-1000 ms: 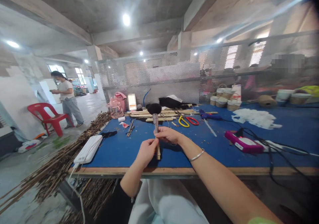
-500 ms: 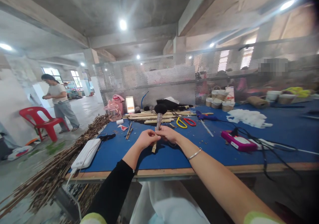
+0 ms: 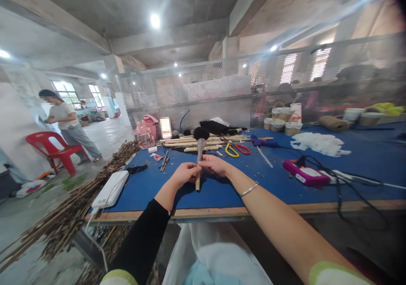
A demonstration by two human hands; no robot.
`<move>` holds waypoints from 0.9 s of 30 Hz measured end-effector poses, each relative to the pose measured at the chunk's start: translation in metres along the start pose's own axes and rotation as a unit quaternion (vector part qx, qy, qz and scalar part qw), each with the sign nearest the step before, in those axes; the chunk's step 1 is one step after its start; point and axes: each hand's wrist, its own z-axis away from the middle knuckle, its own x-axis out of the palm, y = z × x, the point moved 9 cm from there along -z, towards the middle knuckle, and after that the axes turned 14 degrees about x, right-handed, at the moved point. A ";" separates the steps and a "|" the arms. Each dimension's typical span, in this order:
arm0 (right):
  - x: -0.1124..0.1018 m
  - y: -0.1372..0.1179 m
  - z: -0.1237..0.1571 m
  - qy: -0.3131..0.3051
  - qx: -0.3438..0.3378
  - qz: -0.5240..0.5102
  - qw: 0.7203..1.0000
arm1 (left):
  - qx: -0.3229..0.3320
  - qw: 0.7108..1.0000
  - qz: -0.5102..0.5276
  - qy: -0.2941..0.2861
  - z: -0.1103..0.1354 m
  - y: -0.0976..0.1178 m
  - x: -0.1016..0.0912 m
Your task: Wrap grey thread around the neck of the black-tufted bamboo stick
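Observation:
Both my hands hold a wooden stick (image 3: 198, 183) over the blue table, its bare lower end pointing toward me. A round black fuzzy ball (image 3: 201, 133) tops it, with greyish wrapping (image 3: 200, 148) below the ball. My left hand (image 3: 185, 174) pinches the stick from the left, just under the wrapping. From the right, my right hand (image 3: 215, 165) closes its fingers at the wrapping's lower edge. The fingertips of the two hands nearly meet, and whatever lies between them is too small to make out. Beyond the hands lie scissors with yellow and red handles (image 3: 232, 150).
Pale sticks (image 3: 190, 141) lie at the back, near a blue glue gun (image 3: 263, 142). A white power bank (image 3: 111, 188) rests at left, a purple device (image 3: 306, 174) with cables at right. White fluffy material (image 3: 320, 144) sits farther back. A person (image 3: 63, 120) stands beyond a red chair (image 3: 57, 147).
The stick is more upright, and its lower end has swung slightly right. Both hands stay closed on it. The view has shifted slightly.

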 end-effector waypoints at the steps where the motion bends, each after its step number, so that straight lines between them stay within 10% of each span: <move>1: 0.000 0.000 -0.001 0.001 -0.003 0.002 1.000 | 0.003 1.000 -0.012 0.012 0.000 0.000 -0.003; 27: 0.000 -0.002 0.001 0.022 -0.007 0.033 0.999 | -0.009 0.999 0.020 -0.037 -0.001 -0.009 0.005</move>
